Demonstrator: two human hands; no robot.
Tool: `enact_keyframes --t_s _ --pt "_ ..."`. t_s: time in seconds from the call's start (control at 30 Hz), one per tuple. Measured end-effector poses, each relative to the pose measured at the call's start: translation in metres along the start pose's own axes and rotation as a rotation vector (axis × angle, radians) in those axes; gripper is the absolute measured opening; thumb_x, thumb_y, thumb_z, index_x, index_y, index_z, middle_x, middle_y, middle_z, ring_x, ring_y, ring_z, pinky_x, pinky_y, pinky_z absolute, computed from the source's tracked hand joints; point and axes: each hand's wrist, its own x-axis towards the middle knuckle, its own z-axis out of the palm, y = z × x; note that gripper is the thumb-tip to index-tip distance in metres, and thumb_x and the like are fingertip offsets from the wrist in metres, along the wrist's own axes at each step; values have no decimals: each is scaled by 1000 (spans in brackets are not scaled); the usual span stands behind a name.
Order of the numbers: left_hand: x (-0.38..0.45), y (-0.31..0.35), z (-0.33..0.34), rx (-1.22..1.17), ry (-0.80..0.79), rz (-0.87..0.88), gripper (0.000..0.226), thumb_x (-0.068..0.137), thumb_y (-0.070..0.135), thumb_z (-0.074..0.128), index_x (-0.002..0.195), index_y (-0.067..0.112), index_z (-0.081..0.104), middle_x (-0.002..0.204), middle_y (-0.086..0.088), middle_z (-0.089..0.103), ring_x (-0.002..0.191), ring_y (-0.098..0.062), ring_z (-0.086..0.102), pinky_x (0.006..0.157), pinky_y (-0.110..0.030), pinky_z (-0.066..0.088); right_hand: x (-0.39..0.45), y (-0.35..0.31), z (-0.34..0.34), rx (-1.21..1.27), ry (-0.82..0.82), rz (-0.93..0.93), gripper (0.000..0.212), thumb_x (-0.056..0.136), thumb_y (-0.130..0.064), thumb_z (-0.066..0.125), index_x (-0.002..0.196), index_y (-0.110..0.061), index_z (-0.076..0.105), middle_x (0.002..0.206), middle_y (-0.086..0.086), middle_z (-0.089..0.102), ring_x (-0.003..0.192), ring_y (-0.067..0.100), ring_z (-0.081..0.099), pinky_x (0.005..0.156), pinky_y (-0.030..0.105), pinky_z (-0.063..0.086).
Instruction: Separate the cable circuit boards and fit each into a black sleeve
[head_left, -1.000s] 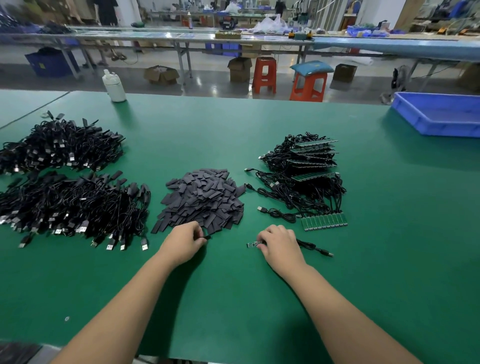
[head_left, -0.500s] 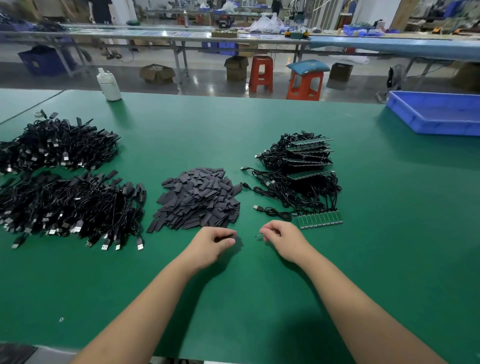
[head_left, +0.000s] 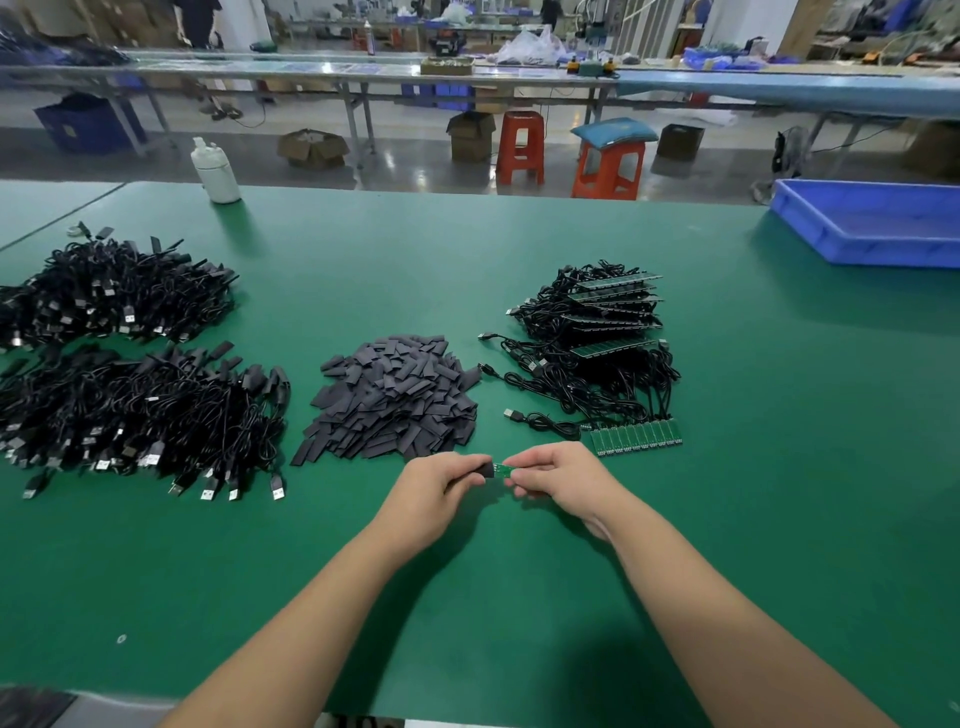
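Observation:
My left hand (head_left: 441, 480) pinches a black sleeve (head_left: 484, 471) just above the green table (head_left: 519, 597). My right hand (head_left: 558, 470) pinches a small green circuit board (head_left: 503, 472), whose end meets the sleeve's mouth between the two hands. The board's cable is hidden under my right hand. Behind my hands lies a heap of black sleeves (head_left: 397, 397). To its right sit a strip of joined green boards (head_left: 638, 437) and a stack of board strips with black cables (head_left: 597, 343).
Two large piles of finished black cables (head_left: 130, 364) fill the left side. A white bottle (head_left: 215, 170) stands at the far edge and a blue tray (head_left: 872, 223) at the far right. Stools and benches lie beyond the table.
My left hand left the sleeve heap with one sleeve. My right hand lifted a board off the table. Both hands came together at the middle, board end against sleeve.

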Motion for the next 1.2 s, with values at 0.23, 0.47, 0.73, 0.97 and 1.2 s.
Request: enact_keyframes --t_s 0.23,0.47,0.73,0.97,1.2 --pt "1 -4 3 -53 40 -41 24 94 13 64 114 22 73 93 29 66 91 16 60 81 0 39 -3 0 -3 42 26 12 17 91 2 64 102 -7 72 83 7 76 67 9 64 71 24 55" --pt "1 -4 4 -78 29 -102 26 94 17 64 118 24 72 97 25 70 96 12 62 87 -2 41 -4 0 -1 75 -1 31 16 91 2 65 98 -10 72 80 5 76 65 9 64 68 23 54" --pt "1 -1 1 -4 -23 -50 26 95 18 63 119 21 70 102 9 70 94 -5 62 88 -22 48 -5 2 -1 70 -34 58 14 90 1 66 97 -10 73 80 6 76 63 9 63 66 21 56" --pt "1 1 -5 183 -101 90 26 98 20 59 121 17 70 105 -1 68 96 -20 61 83 -31 49 -6 2 1 52 -25 72 13 91 2 65 97 -8 71 80 7 75 63 9 64 67 22 56" --pt "4 4 -2 297 -130 15 22 98 20 56 117 16 66 104 -2 70 96 -26 64 82 -36 48 -6 2 5 -8 -9 79 17 93 3 62 109 1 66 81 8 72 63 10 63 68 23 55"
